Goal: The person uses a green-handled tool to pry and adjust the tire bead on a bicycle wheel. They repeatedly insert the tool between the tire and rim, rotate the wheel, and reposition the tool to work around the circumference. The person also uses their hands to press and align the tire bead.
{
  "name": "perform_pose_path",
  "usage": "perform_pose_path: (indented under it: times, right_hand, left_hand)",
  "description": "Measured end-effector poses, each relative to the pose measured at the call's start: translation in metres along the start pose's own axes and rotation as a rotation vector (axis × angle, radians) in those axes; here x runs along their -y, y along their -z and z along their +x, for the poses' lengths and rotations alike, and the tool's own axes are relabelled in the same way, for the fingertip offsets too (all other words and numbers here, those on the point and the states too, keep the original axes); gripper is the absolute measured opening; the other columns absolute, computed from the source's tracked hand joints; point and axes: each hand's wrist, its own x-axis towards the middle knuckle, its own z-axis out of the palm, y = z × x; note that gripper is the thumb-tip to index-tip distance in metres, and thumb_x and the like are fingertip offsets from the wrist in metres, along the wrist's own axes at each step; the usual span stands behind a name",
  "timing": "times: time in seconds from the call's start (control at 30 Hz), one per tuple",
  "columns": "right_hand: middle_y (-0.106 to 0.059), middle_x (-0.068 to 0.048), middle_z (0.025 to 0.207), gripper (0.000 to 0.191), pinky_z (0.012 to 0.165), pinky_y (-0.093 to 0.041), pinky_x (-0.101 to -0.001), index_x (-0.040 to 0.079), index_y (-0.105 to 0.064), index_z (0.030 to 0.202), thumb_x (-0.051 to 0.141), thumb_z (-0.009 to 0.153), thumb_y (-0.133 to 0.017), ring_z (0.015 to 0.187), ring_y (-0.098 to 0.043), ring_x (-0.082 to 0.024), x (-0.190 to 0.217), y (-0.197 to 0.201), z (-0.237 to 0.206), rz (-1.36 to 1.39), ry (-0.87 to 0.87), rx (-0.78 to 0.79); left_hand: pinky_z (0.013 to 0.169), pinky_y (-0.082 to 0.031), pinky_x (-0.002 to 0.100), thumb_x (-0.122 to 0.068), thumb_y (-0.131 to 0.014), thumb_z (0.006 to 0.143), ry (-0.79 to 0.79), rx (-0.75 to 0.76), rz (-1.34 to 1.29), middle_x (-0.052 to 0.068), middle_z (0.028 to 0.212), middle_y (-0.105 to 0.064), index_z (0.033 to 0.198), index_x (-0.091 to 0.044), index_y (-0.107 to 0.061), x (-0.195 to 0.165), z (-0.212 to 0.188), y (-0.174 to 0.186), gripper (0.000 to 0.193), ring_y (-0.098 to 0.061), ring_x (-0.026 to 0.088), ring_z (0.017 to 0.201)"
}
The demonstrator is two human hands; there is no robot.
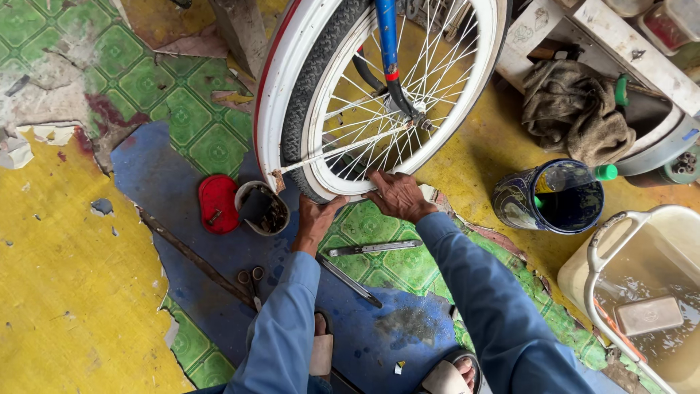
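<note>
Bright, even daylight fills the scene, and colours look saturated. Soft shadows pool just beneath the bicycle wheel point(379, 95). Focus stays sharp throughout, with mild wide-angle stretching toward the corners.

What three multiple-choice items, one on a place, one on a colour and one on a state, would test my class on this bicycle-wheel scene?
1. Where does the red lid lie?
A. left of the small tin
B. inside the tub of water
C. on the grey rag

2. What colour are the person's sleeves?
A. yellow
B. blue
C. white

3. How do the hands stand?
A. both hang clear of the wheel
B. both rest on the tyre at the bottom of the wheel
C. one holds the scissors

Answers:
1 A, the lid lies on the floor beside the tin.
2 B, both forearms are in blue.
3 B, the left hand and the right hand press on the tyre and rim.
</note>
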Motion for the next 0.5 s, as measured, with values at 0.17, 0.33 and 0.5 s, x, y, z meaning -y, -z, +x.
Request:
perform_pose_path:
  times: [0.17,0.33,0.5]
  right_hand:
    - [-0.070,-0.023,0.113,0.069,0.072,-0.059,-0.0429,0.008,-0.042,0.145,0.041,0.092,-0.071,0.090,-0.073,-0.036,0.024,0.004,-0.013,0.134,0.089,-0.477]
    - [-0.071,-0.018,0.106,0.045,0.061,-0.057,-0.0425,0.008,-0.058,0.130,0.027,0.092,-0.072,0.074,-0.071,-0.031,0.041,0.014,-0.017,0.355,-0.237,-0.370]
    - [-0.072,-0.017,0.099,0.026,0.066,-0.056,-0.0476,0.005,-0.070,0.117,0.021,0.097,-0.065,0.078,-0.069,-0.037,0.022,0.020,0.000,0.278,-0.201,-0.205]
  left_hand:
    - [0.089,-0.060,0.033,-0.010,-0.076,0.088,0.086,0.019,-0.107,0.010,0.116,-0.078,0.117,0.001,-0.071,0.011,0.001,-0.008,0.031,-0.078,0.017,0.100]
    - [0.091,-0.061,0.039,-0.001,-0.089,0.077,0.092,-0.388,-0.217,0.020,0.118,-0.074,0.123,0.007,-0.065,0.000,-0.013,-0.047,0.052,-0.070,0.026,0.099]
    - [0.094,-0.062,0.040,0.000,-0.090,0.059,0.003,-0.651,-0.370,0.017,0.132,-0.059,0.137,0.001,-0.045,-0.029,-0.012,-0.074,0.090,-0.063,0.022,0.108]
